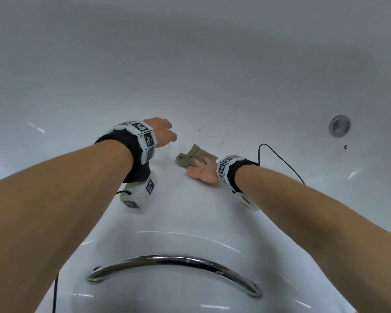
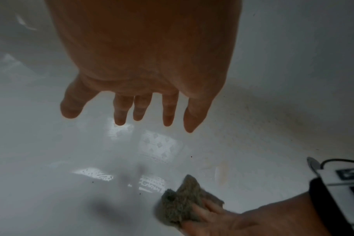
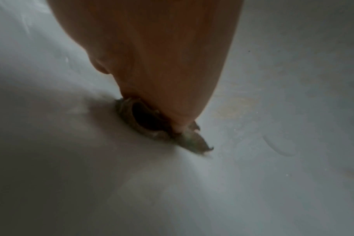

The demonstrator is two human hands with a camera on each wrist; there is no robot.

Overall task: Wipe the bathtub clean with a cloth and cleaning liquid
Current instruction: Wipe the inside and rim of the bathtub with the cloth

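**Pressing a cloth to the tub floor, spare hand held clear**

Leaning in over the chrome grab handle (image 1: 174, 265) at the near rim, with both arms reaching down into the white bathtub (image 1: 190, 75). Bearing on the grey-green cloth (image 1: 192, 158) with the right hand (image 1: 200, 171): fingers laid fairly straight across the top, palm low, no curl around the fabric that shows. Probably flat like that so the weight spreads over more of the cloth than a pinch would allow. Bunched rather than spread, going by the right wrist view, with a fold gaping open underneath the hand; thicker that way, and likely better for scrubbing than for a broad sweep.

Hovering just beside the cloth with the left hand (image 1: 161, 132), empty, fingers loose and splayed, pointing down at the tub floor; touching the surface or not, impossible to tell. Held there most likely for balance, or ready to brace.

Lying on the tub floor near its middle, then, the cloth, well apart from the round metal fitting (image 1: 339, 125) on the right wall. Just beyond the cloth, a faint yellowish stain (image 2: 220, 174) and scattered dark specks, the probable reason for working this patch. Gleaming wet in places on the floor under the left hand. No bottle of cleaning liquid anywhere in view. Looks mid-task, with plenty left to wipe.
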